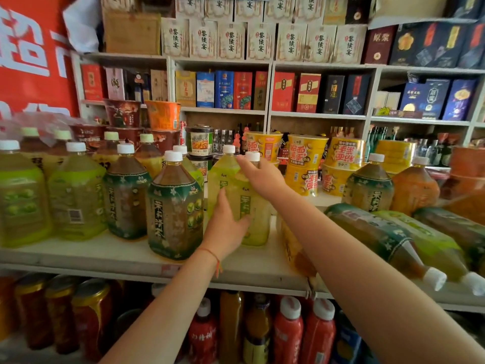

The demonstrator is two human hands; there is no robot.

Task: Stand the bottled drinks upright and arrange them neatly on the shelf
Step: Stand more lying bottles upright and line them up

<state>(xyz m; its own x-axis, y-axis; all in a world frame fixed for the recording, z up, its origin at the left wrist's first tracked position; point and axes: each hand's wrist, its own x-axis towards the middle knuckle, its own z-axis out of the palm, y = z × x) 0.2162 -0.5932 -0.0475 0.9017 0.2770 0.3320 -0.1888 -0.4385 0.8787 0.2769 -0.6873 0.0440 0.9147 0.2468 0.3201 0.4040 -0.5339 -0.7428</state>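
Many bottles stand on the shelf, while three lying bottles wait at right. Both hands steady one yellow-green bottle upright: the right hand grips its neck, the left hand holds its body.

Bare forearms, thin red string bracelet on left wrist
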